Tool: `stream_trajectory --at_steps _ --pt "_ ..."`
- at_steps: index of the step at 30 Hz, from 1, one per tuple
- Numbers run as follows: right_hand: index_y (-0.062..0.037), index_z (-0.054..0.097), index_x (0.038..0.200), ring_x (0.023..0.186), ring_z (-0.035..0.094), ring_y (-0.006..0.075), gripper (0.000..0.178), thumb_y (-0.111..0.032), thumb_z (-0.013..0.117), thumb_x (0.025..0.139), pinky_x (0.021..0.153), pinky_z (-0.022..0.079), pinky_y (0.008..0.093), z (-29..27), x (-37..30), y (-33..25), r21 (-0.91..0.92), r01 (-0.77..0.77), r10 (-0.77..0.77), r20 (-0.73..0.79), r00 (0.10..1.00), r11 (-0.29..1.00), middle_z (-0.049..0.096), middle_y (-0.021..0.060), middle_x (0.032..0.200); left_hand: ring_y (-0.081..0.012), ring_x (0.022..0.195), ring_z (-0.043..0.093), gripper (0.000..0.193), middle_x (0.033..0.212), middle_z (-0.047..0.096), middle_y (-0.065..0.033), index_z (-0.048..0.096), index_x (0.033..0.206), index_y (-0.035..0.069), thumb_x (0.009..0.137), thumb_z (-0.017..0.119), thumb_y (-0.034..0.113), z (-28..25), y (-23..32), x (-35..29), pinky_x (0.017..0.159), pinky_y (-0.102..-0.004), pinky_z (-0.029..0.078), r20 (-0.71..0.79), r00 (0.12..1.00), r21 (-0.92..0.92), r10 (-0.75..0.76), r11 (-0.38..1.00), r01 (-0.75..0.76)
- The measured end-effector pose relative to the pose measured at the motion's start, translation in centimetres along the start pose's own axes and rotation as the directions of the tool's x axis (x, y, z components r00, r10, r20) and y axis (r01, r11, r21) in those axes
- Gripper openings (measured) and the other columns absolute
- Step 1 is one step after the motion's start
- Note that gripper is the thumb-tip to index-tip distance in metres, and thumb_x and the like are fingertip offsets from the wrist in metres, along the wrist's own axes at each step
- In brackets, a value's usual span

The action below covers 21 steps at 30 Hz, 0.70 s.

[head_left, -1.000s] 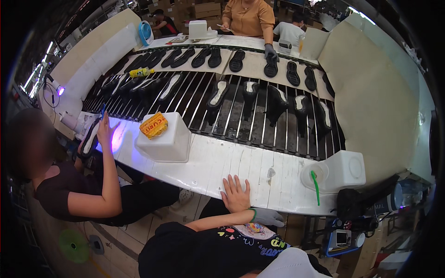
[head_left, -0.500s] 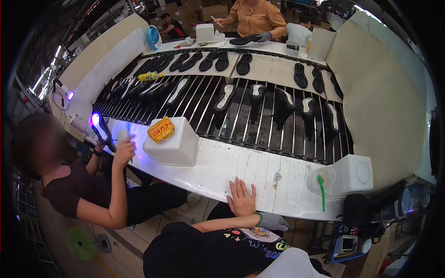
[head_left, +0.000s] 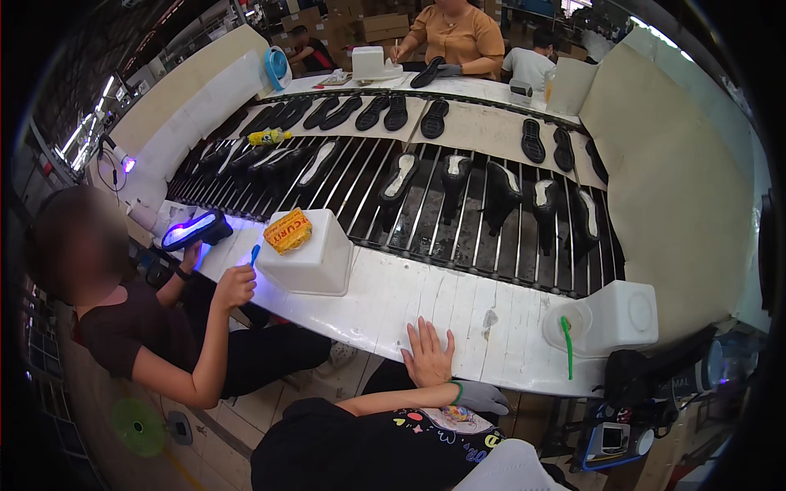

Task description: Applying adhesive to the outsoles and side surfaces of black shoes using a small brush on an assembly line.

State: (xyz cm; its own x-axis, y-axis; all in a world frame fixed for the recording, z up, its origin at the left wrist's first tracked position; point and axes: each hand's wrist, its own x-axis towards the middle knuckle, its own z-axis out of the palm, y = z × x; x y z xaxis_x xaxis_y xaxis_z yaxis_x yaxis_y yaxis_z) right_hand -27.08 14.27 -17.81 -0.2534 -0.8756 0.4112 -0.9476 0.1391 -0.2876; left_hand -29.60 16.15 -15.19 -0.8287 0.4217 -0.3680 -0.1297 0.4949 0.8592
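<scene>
My right hand (head_left: 427,357) is bare and lies palm down on the near edge of the white tabletop (head_left: 381,296), fingers spread, holding nothing. Across its wrist runs my left forearm. My left hand (head_left: 485,398), in a grey glove with a green cuff, rests at the table's edge with its fingers loosely stretched and nothing visible in them. To the right stands a white plastic container (head_left: 622,315) with a round cup (head_left: 573,315) at its side. A green-handled tool (head_left: 568,350) leans out of that cup; its tip is hidden.
Beyond the tabletop, black shoe uppers (head_left: 399,180) lie on a roller conveyor (head_left: 426,221), with several black soles (head_left: 434,119) on the far belt. A co-worker at left holds a shoe (head_left: 196,231) and a blue brush (head_left: 255,254) beside a white box (head_left: 315,258). Another person works opposite.
The co-worker at left has tipped the shoe from upright to nearly level and brought the brush away from it. The person opposite has tilted a sole up. My hands stay put.
</scene>
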Motion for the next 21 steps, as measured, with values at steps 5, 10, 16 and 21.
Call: stream_trajectory --at_steps 5,10,16,21 --pt "-0.0134 0.045 0.135 0.128 0.04 0.0227 0.06 -0.031 0.063 0.081 0.105 0.019 0.0562 -0.1 -0.2 -0.1 -0.005 0.008 -0.008 -0.019 1.0 1.0 0.04 0.0096 0.142 -0.0335 0.117 0.05 0.057 0.127 0.054 -0.0195 0.052 0.126 0.0 0.093 0.042 0.045 0.0 0.0 -0.1 0.102 -0.0363 0.035 0.008 1.0 -0.032 0.009 0.999 -0.009" --pt "-0.0116 0.048 0.132 0.12 0.049 0.0165 0.054 -0.029 0.061 0.083 0.105 0.022 0.0541 0.0 -0.2 0.0 0.01 0.036 -0.036 -0.01 0.999 0.999 0.051 0.0064 0.134 -0.0321 0.108 0.055 0.048 0.118 0.059 -0.019 0.057 0.118 0.0 0.093 0.043 0.038 0.8 -0.8 0.1 0.096 -0.0361 0.039 -0.098 0.992 -0.051 0.081 0.995 -0.086" --pt "-0.0094 0.05 0.13 0.115 0.055 0.0148 0.049 -0.024 0.061 0.084 0.105 0.024 0.0523 0.1 -0.4 0.2 0.019 0.055 -0.054 -0.054 0.997 0.998 0.059 0.0041 0.124 -0.0257 0.073 0.054 0.045 0.081 0.064 -0.0139 0.063 0.099 -0.004 0.091 0.048 0.038 1.3 -1.0 0.7 0.074 -0.038 0.042 -0.083 0.997 -0.166 -0.002 0.986 -0.012" --pt "-0.0092 0.051 0.128 0.112 0.057 0.0148 0.048 -0.019 0.062 0.082 0.104 0.026 0.0527 0.1 -0.2 0.2 0.067 0.042 -0.037 -0.071 0.997 0.997 0.06 0.0042 0.122 -0.031 0.096 0.059 0.051 0.106 0.064 -0.0183 0.062 0.111 -0.002 0.091 0.045 0.042 0.8 -0.5 0.2 0.09 -0.0373 0.042 -0.159 0.983 -0.127 0.092 0.986 -0.112"
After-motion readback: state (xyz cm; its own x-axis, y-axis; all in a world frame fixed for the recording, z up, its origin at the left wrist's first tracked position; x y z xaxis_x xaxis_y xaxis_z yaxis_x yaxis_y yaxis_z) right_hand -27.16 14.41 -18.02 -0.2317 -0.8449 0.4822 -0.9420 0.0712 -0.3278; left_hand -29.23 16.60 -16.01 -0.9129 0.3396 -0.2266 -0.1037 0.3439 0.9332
